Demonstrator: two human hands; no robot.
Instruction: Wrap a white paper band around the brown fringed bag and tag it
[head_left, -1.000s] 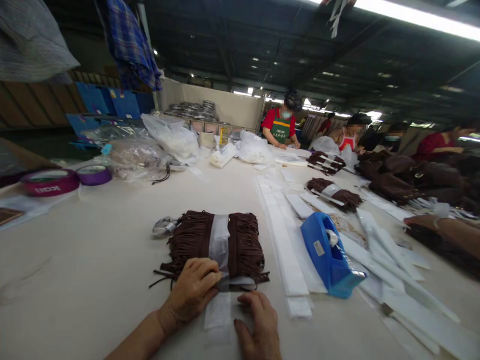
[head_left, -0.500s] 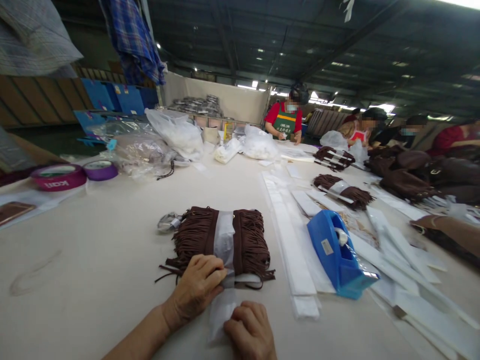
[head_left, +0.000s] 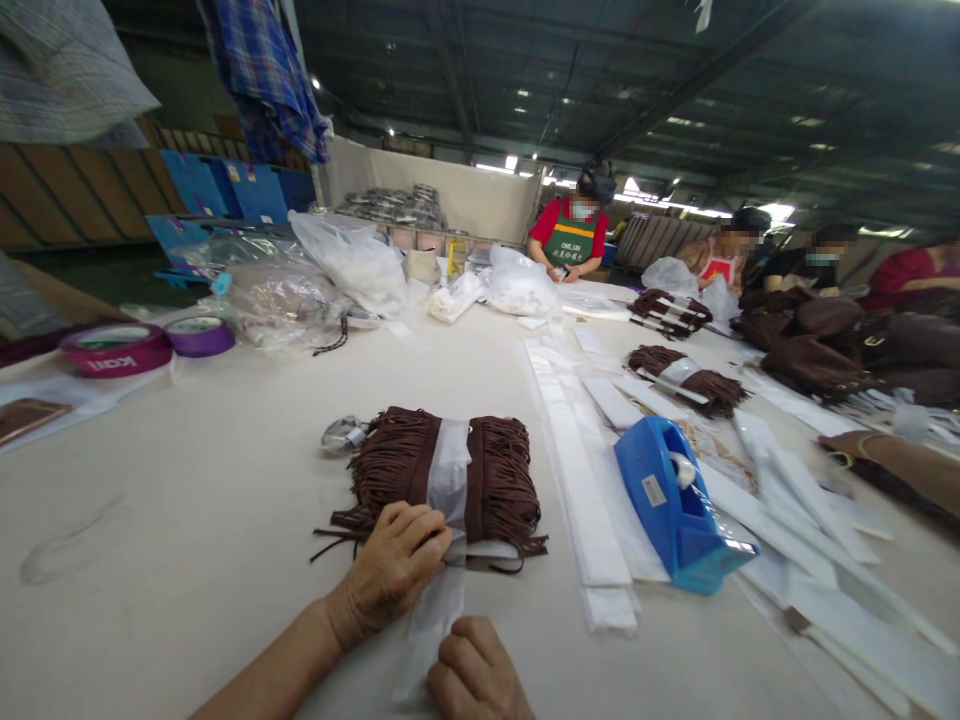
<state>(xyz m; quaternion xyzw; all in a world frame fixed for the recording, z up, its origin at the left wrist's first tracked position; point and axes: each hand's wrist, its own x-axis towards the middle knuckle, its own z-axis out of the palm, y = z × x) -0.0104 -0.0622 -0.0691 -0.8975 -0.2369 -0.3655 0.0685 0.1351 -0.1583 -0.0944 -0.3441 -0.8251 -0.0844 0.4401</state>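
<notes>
Touching left hand (head_left: 399, 562) — fringed bundle (head_left: 477, 490)

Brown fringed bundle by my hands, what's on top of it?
A translucent strip crosses the bundle, and your left hand rests at its near edge; what they cover can't be seen.

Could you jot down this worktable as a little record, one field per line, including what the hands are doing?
Main item: dark brown fringed bundle
Around it: translucent strip across its middle
Left hand: on the strip at the bundle's near edge
Right hand: curled beside the strip's near end; grip unclear
Right of bundle: white strips, then blue tape dispenser
Far left: magenta tape roll, purple tape roll
Across table: person in green apron
</notes>
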